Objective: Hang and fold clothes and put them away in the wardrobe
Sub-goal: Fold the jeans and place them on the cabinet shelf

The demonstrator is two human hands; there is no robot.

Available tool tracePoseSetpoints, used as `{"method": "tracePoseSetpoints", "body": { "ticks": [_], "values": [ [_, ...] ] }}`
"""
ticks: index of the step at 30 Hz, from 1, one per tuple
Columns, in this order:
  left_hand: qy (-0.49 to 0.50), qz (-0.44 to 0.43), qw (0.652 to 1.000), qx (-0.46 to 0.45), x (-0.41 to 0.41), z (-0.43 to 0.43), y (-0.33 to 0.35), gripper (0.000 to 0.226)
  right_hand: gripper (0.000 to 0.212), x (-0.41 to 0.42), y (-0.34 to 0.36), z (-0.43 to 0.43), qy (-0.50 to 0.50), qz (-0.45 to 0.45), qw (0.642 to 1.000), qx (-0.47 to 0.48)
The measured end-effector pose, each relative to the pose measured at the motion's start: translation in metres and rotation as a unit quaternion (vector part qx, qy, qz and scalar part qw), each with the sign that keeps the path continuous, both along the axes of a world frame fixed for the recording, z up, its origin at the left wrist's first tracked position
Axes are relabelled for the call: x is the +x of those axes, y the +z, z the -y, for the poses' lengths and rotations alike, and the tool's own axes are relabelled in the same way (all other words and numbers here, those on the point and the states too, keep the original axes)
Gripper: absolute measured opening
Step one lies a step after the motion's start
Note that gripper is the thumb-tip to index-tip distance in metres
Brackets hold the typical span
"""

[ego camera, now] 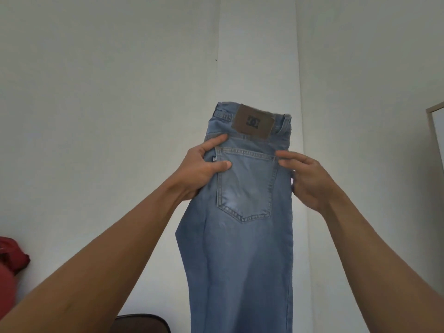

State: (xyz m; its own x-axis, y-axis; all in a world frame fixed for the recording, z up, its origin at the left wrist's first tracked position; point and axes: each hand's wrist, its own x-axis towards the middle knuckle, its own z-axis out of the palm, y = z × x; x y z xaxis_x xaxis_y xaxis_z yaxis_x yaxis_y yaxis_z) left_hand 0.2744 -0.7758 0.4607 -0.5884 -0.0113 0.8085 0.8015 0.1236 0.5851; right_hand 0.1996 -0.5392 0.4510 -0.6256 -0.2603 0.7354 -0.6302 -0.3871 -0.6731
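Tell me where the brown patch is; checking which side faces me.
Head view, centre: the brown patch sits on the jeans waistband, above the back pocket, higher than the left hand and right hand.

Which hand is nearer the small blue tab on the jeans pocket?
Left. The tab sits between thumb and forefinger of the left hand; the right hand holds the far edge of the jeans, across the pocket.

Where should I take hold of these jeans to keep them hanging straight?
Hold the jeans just under the waistband, coming in from both side edges, as the left hand and right hand do. They hang waist up, apparently doubled lengthwise, so the stiff top should carry the weight evenly.
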Motion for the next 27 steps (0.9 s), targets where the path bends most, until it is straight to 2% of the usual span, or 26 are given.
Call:
{"method": "tracePoseSetpoints", "body": {
  "ticks": [3, 6, 8, 11, 14, 19, 22, 24, 25, 27],
  "values": [
    [0.003, -0.012, 1.0, -0.011, 0.003, -0.005, 0.01, 0.066, 0.012, 0.001, -0.04, -0.005, 0.06, 0.042, 0.997, 0.021],
    [0.004, -0.002, 1.0, 0.004, 0.003, -0.006, 0.011, 0.066, 0.052, -0.007, -0.086, -0.003, 0.093, 0.073, 0.987, 0.107],
    [0.011, 0.007, 1.0, 0.02, 0.0, -0.005, 0.009, 0.065, 0.064, -0.008, -0.113, 0.001, 0.126, 0.092, 0.978, 0.136],
    [0.032, 0.033, 0.999, 0.027, -0.005, 0.001, 0.006, 0.065, 0.077, 0.0, -0.134, 0.005, 0.173, 0.096, 0.975, 0.096],
    [0.056, 0.075, 0.995, 0.017, -0.006, 0.004, 0.006, 0.07, 0.084, 0.005, -0.136, 0.01, 0.162, 0.08, 0.983, 0.034],
    [0.039, 0.155, 0.987, -0.021, -0.004, 0.015, 0.002, 0.095, 0.081, 0.011, -0.12, 0.018, 0.124, 0.007, 0.992, -0.038],
    [0.14, 0.196, 0.97, -0.02, -0.005, 0.015, -0.003, 0.103, 0.079, 0.013, -0.109, 0.023, 0.139, -0.004, 0.989, -0.053],
    [0.202, 0.21, 0.956, -0.024, -0.007, 0.018, -0.007, 0.105, 0.062, 0.01, -0.104, 0.029, 0.149, 0.01, 0.986, -0.072],
    [0.194, 0.216, 0.957, -0.015, -0.009, 0.02, -0.009, 0.104, 0.054, 0.011, -0.102, 0.032, 0.149, 0.02, 0.985, -0.082],
    [0.11, 0.234, 0.966, 0.017, -0.005, 0.018, -0.017, 0.092, 0.044, 0.007, -0.096, 0.035, 0.159, 0.041, 0.981, -0.107]
  ]
}}
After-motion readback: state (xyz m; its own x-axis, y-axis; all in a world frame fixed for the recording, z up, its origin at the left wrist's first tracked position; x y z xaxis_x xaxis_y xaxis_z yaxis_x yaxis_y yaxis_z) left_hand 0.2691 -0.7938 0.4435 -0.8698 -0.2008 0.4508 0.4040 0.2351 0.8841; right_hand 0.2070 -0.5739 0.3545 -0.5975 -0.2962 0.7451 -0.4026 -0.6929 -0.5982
